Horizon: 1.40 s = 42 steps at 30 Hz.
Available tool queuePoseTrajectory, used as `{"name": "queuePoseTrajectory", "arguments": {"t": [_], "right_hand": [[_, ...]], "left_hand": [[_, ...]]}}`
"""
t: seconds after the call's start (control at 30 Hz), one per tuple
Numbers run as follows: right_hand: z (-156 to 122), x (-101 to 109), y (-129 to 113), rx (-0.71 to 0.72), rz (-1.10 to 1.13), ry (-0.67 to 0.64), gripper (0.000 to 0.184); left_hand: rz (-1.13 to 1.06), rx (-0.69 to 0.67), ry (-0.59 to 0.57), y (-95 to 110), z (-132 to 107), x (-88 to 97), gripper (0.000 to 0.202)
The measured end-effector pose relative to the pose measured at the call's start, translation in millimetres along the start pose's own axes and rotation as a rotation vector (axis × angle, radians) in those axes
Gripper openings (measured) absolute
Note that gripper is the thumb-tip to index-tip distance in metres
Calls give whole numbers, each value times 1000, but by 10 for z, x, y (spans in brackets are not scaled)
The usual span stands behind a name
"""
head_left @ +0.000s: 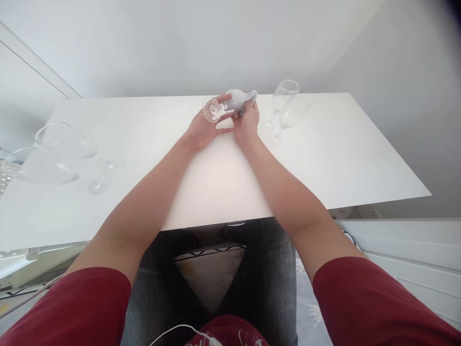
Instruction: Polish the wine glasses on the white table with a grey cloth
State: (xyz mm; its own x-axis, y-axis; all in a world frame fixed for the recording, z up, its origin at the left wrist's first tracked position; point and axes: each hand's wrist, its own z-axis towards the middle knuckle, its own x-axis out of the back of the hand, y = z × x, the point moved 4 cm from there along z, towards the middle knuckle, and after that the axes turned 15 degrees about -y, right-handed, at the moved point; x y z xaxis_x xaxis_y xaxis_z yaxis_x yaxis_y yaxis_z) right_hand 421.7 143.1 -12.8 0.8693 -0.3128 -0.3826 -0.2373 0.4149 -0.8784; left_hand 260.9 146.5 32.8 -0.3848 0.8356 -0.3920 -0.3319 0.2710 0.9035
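A clear stemmed wine glass [210,109] is held sideways above the far edge of the white table, its foot pointing left. My left hand [206,126] is under the foot and stem, with the fingers reaching along the glass toward the bowl. On the bowl, my right hand [247,120] grips a pale grey cloth [236,99], one end of which sticks out to the right. Whether the cloth is inside the bowl or wrapped round it I cannot tell. Part of my right fingers is hidden behind the bowl and cloth.
Two clear stemmed glasses [286,93] stand close together right of my hands. Two larger glasses [68,142] are at the table's left. The white table [216,192] meets a wall at the back. A white drawer unit [406,254] is at the lower right.
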Motion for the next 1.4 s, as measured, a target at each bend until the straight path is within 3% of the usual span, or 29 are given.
{"name": "queuePoseTrajectory", "arguments": {"t": [0.33,0.57,0.87,1.03,1.2,1.3,1.4], "right_hand": [[-98,-76,-170,-6,103,78,46],[-130,-125,-232,76,-122,-77,52],[-118,8,-303,176,-318,-92,58],[-238,-198,-362,193,-337,-128,48],[-403,-481,-448,123,-336,-330,22],[-450,-511,-485,27,-319,-385,26],[-471,-460,-554,47,-265,-310,37]], "left_hand": [[28,142,-52,-61,-26,-46,37],[53,128,80,-103,17,53,31],[74,59,225,-17,-31,49,36],[42,7,303,-77,21,196,43],[32,-47,364,-140,66,393,47],[72,-44,326,-130,59,360,42],[100,-1,273,-107,29,234,40]]}}
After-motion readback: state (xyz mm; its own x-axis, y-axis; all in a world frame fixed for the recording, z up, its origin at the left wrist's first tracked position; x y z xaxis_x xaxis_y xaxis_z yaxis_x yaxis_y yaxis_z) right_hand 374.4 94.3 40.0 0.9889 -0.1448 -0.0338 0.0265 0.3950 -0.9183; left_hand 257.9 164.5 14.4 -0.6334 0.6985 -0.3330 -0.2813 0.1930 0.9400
